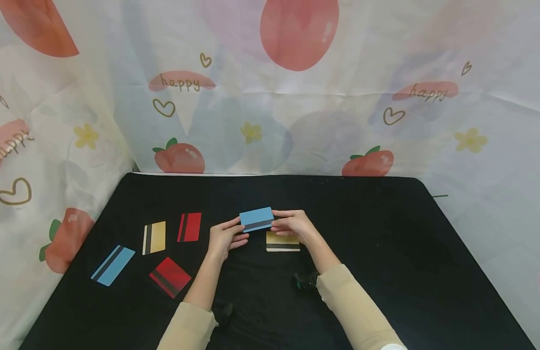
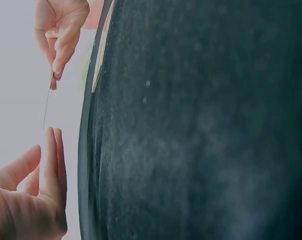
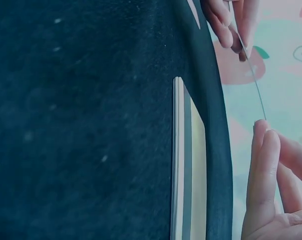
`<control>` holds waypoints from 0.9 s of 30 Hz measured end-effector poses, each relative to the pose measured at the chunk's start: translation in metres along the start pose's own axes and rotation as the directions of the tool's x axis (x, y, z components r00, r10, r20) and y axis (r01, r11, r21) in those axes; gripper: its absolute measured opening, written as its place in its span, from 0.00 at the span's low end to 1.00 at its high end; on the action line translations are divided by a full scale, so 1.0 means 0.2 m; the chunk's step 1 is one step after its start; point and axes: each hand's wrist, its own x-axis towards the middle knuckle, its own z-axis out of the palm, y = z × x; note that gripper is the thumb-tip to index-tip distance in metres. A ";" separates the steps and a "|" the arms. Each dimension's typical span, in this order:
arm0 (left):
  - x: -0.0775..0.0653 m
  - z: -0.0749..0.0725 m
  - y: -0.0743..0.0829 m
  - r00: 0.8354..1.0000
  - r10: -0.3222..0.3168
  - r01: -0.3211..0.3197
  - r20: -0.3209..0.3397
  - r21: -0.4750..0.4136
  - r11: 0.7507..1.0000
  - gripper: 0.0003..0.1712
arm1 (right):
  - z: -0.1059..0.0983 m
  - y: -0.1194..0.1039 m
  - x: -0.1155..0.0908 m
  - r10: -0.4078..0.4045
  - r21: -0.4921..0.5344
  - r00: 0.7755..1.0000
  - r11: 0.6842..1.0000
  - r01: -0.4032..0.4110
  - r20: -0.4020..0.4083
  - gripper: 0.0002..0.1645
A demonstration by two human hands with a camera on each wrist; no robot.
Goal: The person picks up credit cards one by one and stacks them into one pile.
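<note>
A blue card (image 1: 256, 218) with a dark stripe is held up above the black table between both hands. My left hand (image 1: 226, 238) pinches its left end between thumb and fingers. At its right end, my right hand (image 1: 293, 223) grips the edge with the fingertips. Both wrist views show the card nearly edge-on, as a thin line. Just below the right hand lies a gold card (image 1: 283, 243) with a dark stripe, partly covered by that hand in the head view. The right wrist view shows this gold card (image 3: 198, 165) on top of a small stack.
To the left lie a blue card (image 1: 113, 265), a gold card (image 1: 154, 237), an upper red card (image 1: 189, 227) and a lower red card (image 1: 170, 277), spread apart. A printed curtain (image 1: 296, 131) stands behind the black table (image 1: 383, 272).
</note>
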 end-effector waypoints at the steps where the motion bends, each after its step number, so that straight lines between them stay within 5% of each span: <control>1: 0.00 0.01 0.00 1.000 0.001 -0.001 0.004 0.003 1.000 0.24 | -0.01 0.00 -0.01 -0.001 0.005 1.000 1.000 0.001 -0.003 0.24; 27: -0.01 0.17 -0.08 0.992 -0.011 0.002 0.123 0.072 0.997 0.24 | -0.16 0.10 -0.12 0.049 0.031 0.992 0.998 -0.046 -0.114 0.26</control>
